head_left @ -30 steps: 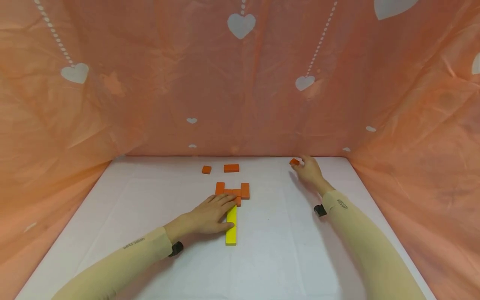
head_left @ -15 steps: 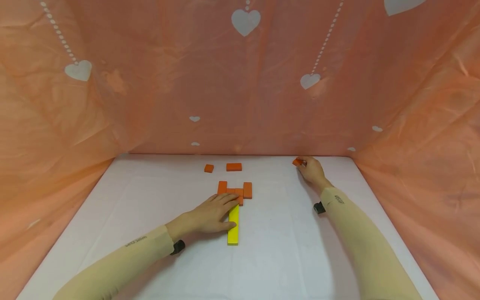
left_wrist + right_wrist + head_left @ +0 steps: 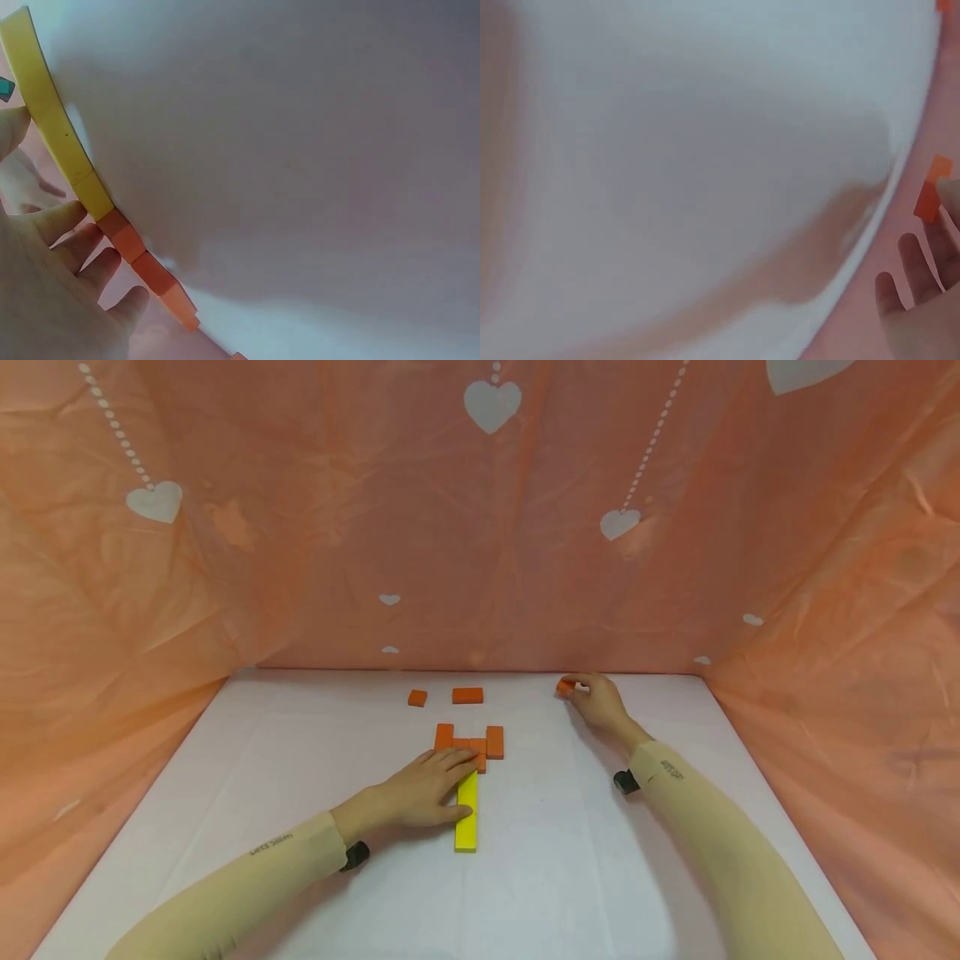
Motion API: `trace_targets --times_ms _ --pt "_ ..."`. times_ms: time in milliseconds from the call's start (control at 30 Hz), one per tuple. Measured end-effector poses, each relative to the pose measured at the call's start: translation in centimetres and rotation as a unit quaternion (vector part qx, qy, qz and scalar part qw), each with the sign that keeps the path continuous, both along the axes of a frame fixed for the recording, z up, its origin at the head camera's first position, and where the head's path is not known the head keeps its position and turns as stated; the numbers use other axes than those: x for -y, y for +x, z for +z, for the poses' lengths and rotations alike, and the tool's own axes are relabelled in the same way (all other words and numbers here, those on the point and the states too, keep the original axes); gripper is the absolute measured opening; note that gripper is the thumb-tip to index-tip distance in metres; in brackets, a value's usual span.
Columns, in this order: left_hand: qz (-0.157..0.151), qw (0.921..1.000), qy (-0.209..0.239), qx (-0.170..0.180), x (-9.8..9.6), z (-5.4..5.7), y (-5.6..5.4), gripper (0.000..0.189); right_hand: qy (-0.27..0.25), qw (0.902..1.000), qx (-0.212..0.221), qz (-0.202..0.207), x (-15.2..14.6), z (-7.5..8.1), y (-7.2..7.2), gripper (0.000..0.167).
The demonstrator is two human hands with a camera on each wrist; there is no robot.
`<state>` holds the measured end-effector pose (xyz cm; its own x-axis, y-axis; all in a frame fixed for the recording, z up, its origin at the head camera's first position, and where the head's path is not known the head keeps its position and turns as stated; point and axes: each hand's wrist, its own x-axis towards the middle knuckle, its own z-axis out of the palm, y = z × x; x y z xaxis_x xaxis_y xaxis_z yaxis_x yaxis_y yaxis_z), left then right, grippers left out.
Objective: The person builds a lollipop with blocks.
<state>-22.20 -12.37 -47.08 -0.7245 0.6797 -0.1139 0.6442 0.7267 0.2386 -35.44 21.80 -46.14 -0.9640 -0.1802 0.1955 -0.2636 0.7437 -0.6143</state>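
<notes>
R hand (image 3: 598, 700) pinches small orange rectangular block (image 3: 564, 688), matl unclear, nr white tbl's (image 3: 555, 885) back edge, beyond & right of flat orange-block cluster (image 3: 477, 746). L hand (image 3: 423, 787), nearer cluster, lies w/ fingers extended on flat yellow bar (image 3: 466, 837), long axis pointing clusterward.

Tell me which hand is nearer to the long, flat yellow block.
Left. The left hand rests against the long yellow block; the right hand is apart from it, farther back and off to the right, pinching a small orange block.
</notes>
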Motion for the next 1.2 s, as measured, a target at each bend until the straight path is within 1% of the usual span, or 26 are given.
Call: trace_targets --times_ms 100,200,333,500,700,867,1000,1100,1200 --pt "-0.001 1.0 0.002 -0.002 0.0 0.0 0.0 0.08 -0.01 0.9993 0.01 0.036 2.2 0.6 0.6 0.036" --pt "-0.003 1.0 0.003 -0.005 0.0 -0.1 0.0 0.08 -0.007 0.997 0.007 0.077 4.4 0.9 1.2 0.037" --pt "-0.006 1.0 0.001 -0.007 0.0 -0.3 -0.2 0.079 0.004 0.9921 -0.01 0.125 7.0 1.1 1.9 0.035" --pt "-0.009 1.0 0.004 -0.001 0.0 0.0 -0.1 0.079 0.015 0.9863 -0.012 0.164 9.5 1.2 2.8 0.033" --pt "-0.008 1.0 0.004 0.002 0.1 0.4 0.0 0.079 0.032 0.9796 0.006 0.198 11.6 1.2 3.3 0.032" --pt "-0.012 0.9999 0.002 -0.002 0.2 0.3 0.0 0.079 0.043 0.9724 0.022 0.228 12.8 0.8 3.4 0.03" --pt "-0.014 0.9999 0.004 -0.006 0.3 0.2 0.0 0.078 0.047 0.9699 0.029 0.237 13.3 0.4 3.3 0.028" --pt "-0.016 0.9998 0.006 -0.004 0.3 0.2 0.1 0.078 0.046 0.97 0.037 0.236 13.4 0.1 3.3 0.026" --pt "-0.017 0.9998 0.008 -0.004 0.3 0.3 0.1 0.078 0.056 0.9694 0.041 0.236 13.5 0.0 3.3 0.027"
